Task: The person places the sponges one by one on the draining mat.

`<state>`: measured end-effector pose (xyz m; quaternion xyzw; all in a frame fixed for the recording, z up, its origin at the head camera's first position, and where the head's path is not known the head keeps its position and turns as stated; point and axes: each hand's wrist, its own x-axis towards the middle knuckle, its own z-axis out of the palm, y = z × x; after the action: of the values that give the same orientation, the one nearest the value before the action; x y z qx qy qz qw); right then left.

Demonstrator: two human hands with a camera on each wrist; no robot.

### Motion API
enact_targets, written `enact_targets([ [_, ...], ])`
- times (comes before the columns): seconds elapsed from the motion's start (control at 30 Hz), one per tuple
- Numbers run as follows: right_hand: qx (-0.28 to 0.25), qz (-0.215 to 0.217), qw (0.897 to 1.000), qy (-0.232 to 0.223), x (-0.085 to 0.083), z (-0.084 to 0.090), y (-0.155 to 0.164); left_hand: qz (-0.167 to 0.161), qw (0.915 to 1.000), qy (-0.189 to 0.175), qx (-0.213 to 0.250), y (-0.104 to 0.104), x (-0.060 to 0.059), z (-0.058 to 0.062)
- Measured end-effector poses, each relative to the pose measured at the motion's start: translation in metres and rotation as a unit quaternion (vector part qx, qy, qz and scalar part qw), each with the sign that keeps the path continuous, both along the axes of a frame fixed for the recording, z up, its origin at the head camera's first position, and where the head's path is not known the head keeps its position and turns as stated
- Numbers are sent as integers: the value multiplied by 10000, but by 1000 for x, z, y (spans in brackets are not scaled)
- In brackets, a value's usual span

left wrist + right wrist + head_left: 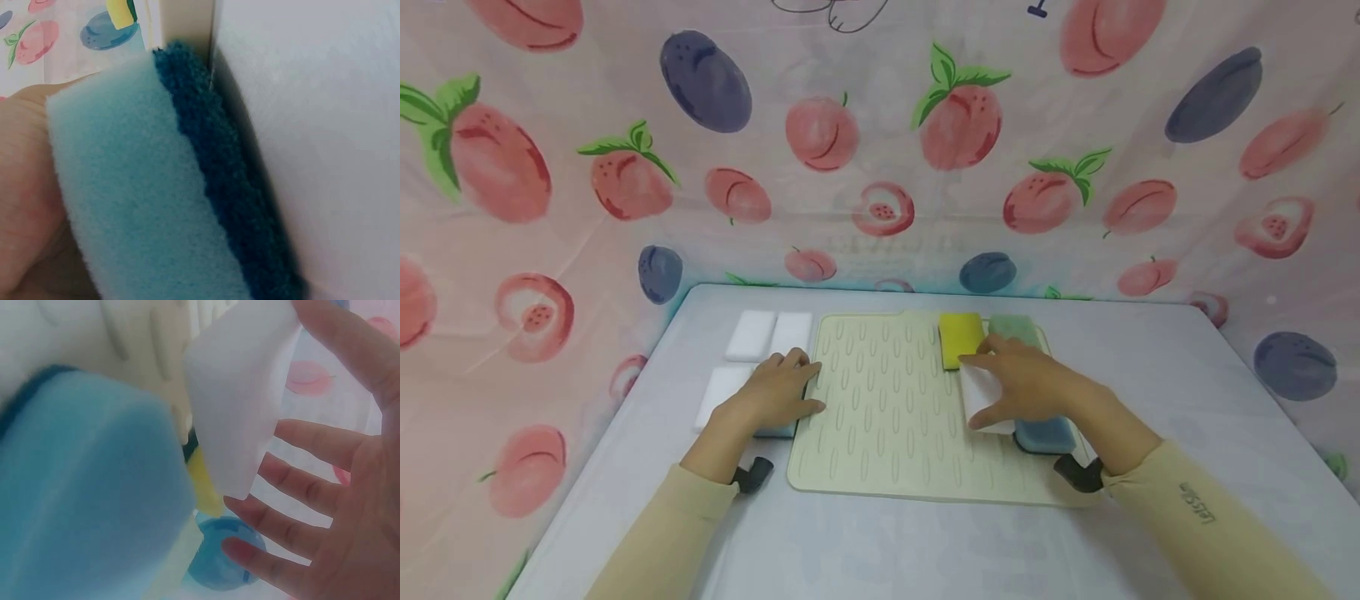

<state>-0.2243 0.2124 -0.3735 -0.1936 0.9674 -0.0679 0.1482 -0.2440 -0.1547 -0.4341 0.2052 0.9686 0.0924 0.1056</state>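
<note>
My right hand (1026, 379) holds a white sponge block (981, 396) over the right part of the ribbed cream mat (887, 433), thumb at the near end, fingers at the far end. Close by on the mat are a yellow sponge (960, 335), a green sponge (1011, 327) and a blue sponge (1045, 435). At the mat's left edge, my left hand (777, 390) rests over another blue sponge (144, 181), with its dark scouring side down on the table. Its thumb and index finger reach past the mat's edge, spread apart.
Several white sponge blocks (751, 335) lie on the white tablecloth (880, 550) left of the mat. A fruit-print curtain (880, 125) hangs behind the table and along its sides. A black wrist camera (1078, 472) sits under the right wrist.
</note>
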Motion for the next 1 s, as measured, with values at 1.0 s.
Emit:
enact_targets([
  [1.0,300,398,9987,44,-8,-14,-12,103,9999,-39,-24,2,-4,0],
])
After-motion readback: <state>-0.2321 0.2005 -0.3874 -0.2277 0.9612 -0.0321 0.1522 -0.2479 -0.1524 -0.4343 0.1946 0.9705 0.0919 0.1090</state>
